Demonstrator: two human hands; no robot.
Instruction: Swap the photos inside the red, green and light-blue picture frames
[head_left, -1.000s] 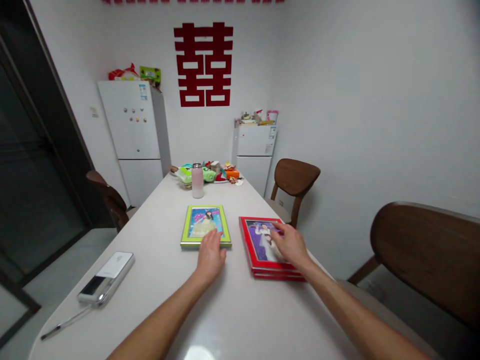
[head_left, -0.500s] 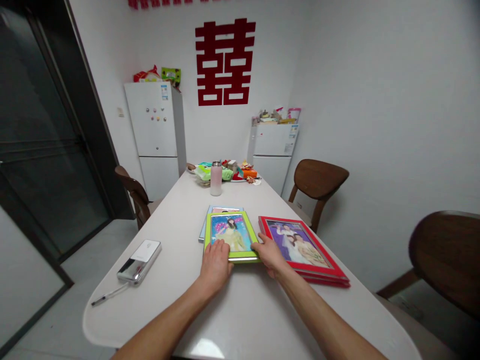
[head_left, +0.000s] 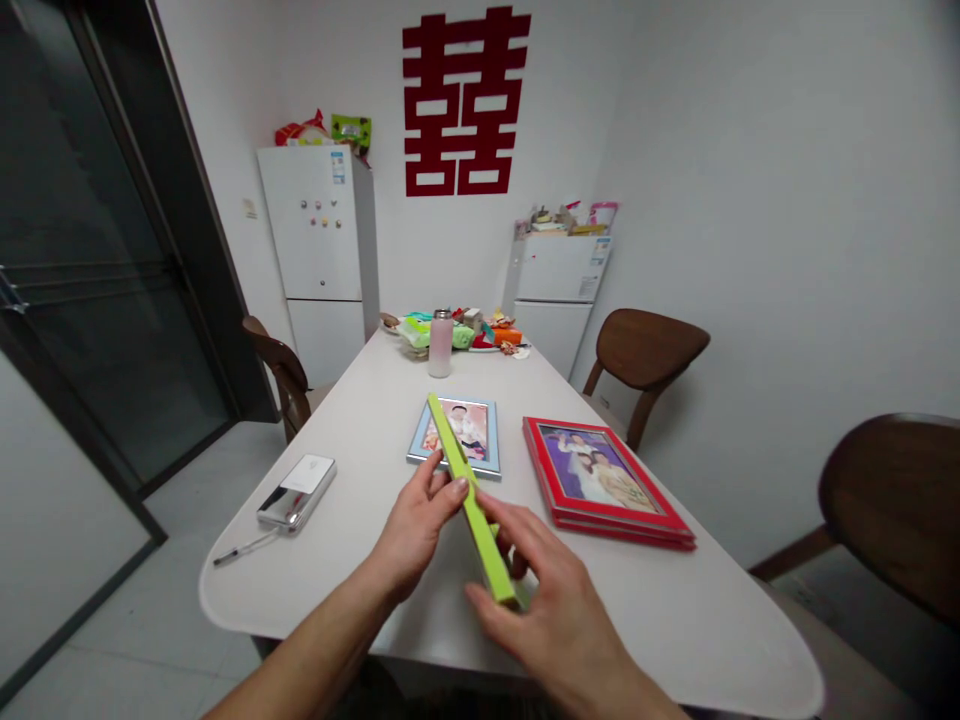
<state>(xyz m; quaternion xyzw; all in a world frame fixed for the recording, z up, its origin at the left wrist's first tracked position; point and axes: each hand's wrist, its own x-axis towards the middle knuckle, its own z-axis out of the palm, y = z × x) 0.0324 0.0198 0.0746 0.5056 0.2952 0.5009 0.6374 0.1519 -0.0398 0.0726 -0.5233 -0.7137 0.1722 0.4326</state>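
Observation:
A lime-green picture frame is held up off the table on its edge, so I see mostly its narrow side and not its picture. My left hand grips it near the middle, thumb on the edge and fingers at its far left face. Around the near end curls my right hand, thumb on the left and fingers on the right side. Beyond it lies a light blue picture frame, face up. To the right rests a stack of red picture frames, the top one showing people in wedding clothes.
On the left of the white table lies a silver power bank with a short cable. A pink bottle stands farther back, before a pile of snack packets. Brown chairs flank the table.
The green frame has been lifted from on top of the blue frame and turned on edge. Both hands have shifted their grip, and the blue frame now shows its picture.

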